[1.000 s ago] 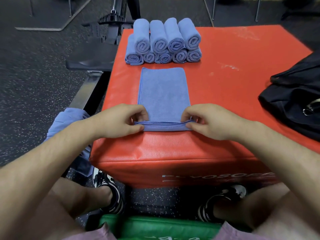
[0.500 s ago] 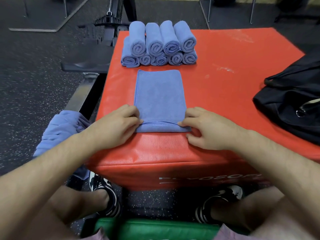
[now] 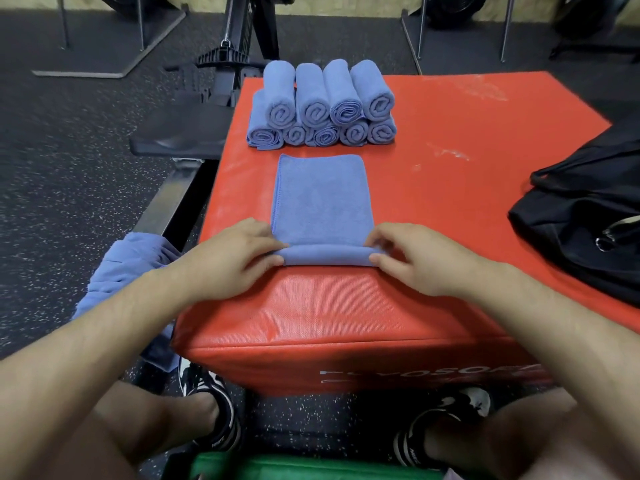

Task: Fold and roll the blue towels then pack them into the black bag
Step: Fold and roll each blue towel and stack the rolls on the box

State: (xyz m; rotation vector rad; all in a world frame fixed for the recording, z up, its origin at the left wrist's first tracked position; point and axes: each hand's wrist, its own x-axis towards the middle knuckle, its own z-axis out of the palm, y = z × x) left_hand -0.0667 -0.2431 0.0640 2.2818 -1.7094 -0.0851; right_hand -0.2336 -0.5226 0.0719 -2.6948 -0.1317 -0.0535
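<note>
A folded blue towel (image 3: 322, 202) lies lengthwise on the red padded box (image 3: 450, 188), its near end turned up into a short roll. My left hand (image 3: 239, 258) pinches the roll's left end and my right hand (image 3: 412, 258) pinches its right end. Behind it, several rolled blue towels (image 3: 325, 105) are stacked in two layers at the box's far edge. The black bag (image 3: 585, 230) lies on the right side of the box, its metal ring showing.
A heap of loose blue towels (image 3: 128, 268) sits on the floor at the left of the box. A black gym bench and machine (image 3: 194, 133) stand behind on the left. A green pad (image 3: 277, 467) is under me, my shoes beside it.
The towel's near edge, flat a second ago, has been turned over into a small roll by both hands. My view has tilted up slightly.
</note>
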